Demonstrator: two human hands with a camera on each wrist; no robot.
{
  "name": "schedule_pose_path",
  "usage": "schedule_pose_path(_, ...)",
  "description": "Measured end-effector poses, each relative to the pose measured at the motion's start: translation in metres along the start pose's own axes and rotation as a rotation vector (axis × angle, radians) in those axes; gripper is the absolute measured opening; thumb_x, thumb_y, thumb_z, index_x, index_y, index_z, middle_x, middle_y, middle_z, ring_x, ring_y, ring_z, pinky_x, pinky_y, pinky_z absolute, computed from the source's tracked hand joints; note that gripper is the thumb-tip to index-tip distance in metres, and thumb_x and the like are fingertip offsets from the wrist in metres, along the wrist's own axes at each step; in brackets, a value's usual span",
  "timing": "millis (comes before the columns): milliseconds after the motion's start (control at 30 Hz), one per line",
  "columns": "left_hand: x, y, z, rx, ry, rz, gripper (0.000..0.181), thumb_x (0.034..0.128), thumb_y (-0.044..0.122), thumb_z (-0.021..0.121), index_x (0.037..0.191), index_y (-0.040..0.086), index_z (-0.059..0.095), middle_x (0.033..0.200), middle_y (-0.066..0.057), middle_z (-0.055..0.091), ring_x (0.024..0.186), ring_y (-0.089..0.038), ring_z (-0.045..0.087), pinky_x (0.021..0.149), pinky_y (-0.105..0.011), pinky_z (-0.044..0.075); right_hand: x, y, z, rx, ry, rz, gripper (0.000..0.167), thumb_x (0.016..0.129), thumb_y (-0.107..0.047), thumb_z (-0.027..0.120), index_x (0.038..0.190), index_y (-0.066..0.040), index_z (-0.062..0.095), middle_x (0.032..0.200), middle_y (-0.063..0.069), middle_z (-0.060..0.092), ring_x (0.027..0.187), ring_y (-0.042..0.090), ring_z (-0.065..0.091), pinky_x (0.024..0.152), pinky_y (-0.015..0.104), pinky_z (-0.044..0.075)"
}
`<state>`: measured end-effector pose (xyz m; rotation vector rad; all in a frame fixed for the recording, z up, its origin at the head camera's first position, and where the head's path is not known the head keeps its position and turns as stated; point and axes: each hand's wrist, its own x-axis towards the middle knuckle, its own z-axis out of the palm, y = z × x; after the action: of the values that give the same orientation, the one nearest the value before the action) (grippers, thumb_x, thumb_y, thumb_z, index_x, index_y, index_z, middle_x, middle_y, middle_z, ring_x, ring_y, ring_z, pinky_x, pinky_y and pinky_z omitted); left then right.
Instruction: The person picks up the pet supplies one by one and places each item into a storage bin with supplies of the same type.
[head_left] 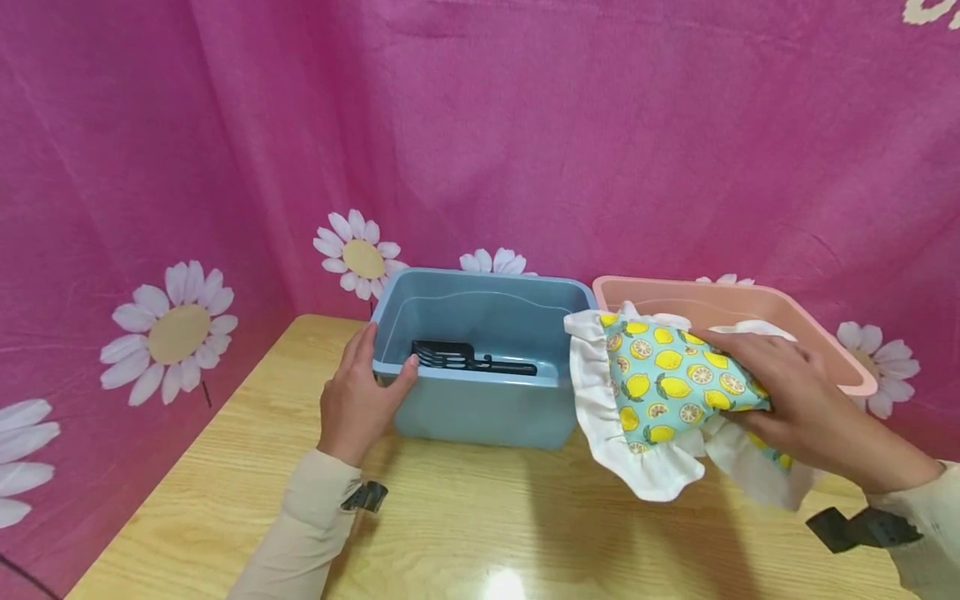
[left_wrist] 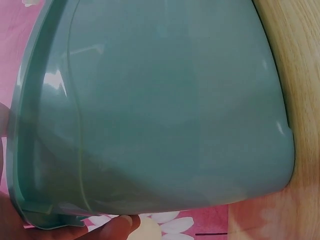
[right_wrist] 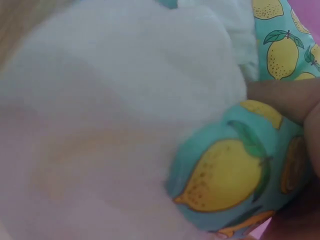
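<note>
A small lemon-print cushion [head_left: 667,383] with a white ruffled edge hangs tilted in front of the pink bin, gripped by my right hand [head_left: 802,400]. In the right wrist view, the cushion [right_wrist: 220,175] bulges and folds beside the fingers, and its blurred white ruffle [right_wrist: 110,90] covers much of the picture. My left hand [head_left: 363,396] holds the front left corner of the blue-grey bin [head_left: 480,408], thumb over the rim. The left wrist view shows the bin's wall [left_wrist: 165,110] close up, with fingertips [left_wrist: 117,227] at its rim. A black slotted utensil [head_left: 472,358] lies inside this bin.
A pink bin [head_left: 817,342] stands right of the blue-grey one, its front partly hidden by the cushion and right hand. Both bins stand on a light wooden table [head_left: 465,517]. A magenta cloth [head_left: 525,142] with white daisies hangs behind and at the left.
</note>
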<state>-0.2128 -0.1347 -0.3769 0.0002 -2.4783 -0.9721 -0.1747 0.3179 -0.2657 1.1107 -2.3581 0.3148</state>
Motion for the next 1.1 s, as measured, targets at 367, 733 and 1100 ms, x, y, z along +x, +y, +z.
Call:
schedule_pose_path(367, 0.001, -0.001, -0.002, -0.004, 0.012, -0.010, 0.081, 0.0861, 0.059, 0.058, 0.151, 0.017, 0.033, 0.151, -0.007, 0.037, 0.120, -0.035, 0.055, 0.091, -0.059, 0.047, 0.012, 0.038, -0.001, -0.042, -0.084, 0.155, 0.092, 0.057, 0.006, 0.083, 0.140, -0.008, 0.045, 0.134, 0.017, 0.050, 0.115, 0.037, 0.044, 0.087, 0.052, 0.027)
schedule_pose_path(733, 0.002, 0.002, 0.002, -0.022, 0.004, 0.001, 0.082, 0.0853, 0.059, 0.058, 0.150, 0.015, 0.034, 0.150, -0.008, 0.038, 0.118, -0.034, 0.056, 0.093, -0.059, 0.047, 0.024, 0.080, 0.005, -0.124, -0.084, 0.283, 0.083, 0.061, -0.001, 0.084, 0.135, -0.014, 0.048, 0.126, 0.016, 0.050, 0.107, 0.050, 0.040, 0.081, 0.066, 0.021)
schedule_pose_path(1100, 0.000, 0.003, 0.001, -0.013, 0.008, -0.006, 0.082, 0.0859, 0.060, 0.057, 0.150, 0.015, 0.034, 0.150, -0.008, 0.037, 0.120, -0.035, 0.055, 0.093, -0.059, 0.046, 0.033, 0.109, 0.004, -0.156, -0.097, 0.304, 0.082, 0.059, 0.001, 0.085, 0.132, -0.010, 0.049, 0.127, 0.021, 0.046, 0.109, 0.054, 0.036, 0.078, 0.069, 0.024)
